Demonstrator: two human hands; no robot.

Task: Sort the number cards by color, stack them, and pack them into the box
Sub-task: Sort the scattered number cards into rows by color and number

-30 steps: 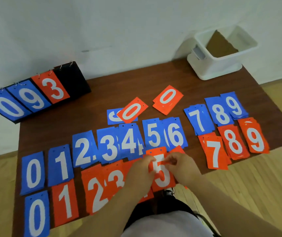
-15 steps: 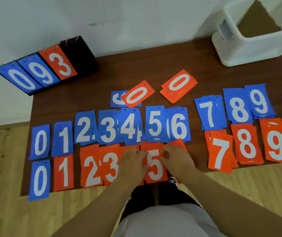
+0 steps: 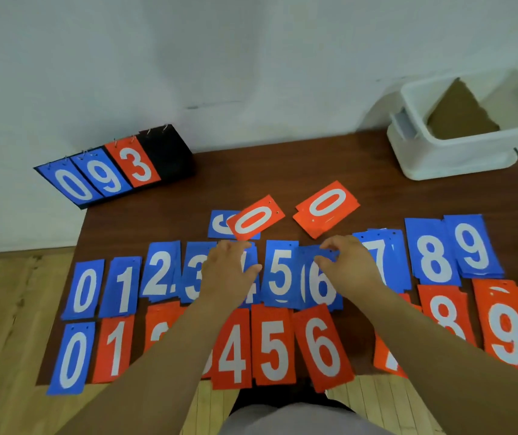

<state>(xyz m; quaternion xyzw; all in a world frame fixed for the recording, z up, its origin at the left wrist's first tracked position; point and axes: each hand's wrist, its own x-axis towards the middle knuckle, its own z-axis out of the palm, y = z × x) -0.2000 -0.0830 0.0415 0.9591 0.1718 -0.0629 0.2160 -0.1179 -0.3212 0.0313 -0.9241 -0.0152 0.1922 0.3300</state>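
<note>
Blue number cards lie in a row across the brown table (image 3: 283,171), red ones in a row below them. My left hand (image 3: 228,271) lies flat with straight fingers on the blue 4 cards (image 3: 251,295). My right hand (image 3: 347,265) pinches the top edge of the blue 6 cards (image 3: 317,287). Between the hands sits the blue 5 (image 3: 279,274). Red 4 (image 3: 232,350), red 5 (image 3: 273,346) and red 6 (image 3: 323,346) lie near the front edge. The white box (image 3: 458,152) stands at the back right corner.
A flip scoreboard (image 3: 110,171) showing 0, 9, 3 stands at the back left. Two red 0 cards (image 3: 257,218) (image 3: 326,208) and a blue card (image 3: 220,224) lie loose behind the rows. A brown cardboard piece (image 3: 458,117) leans inside the box. Some front cards overhang the table edge.
Both hands left the red 5 in the front row and moved up to the blue row, left onto the 4, right onto the 6. Red 4, 5, 6 now lie uncovered.
</note>
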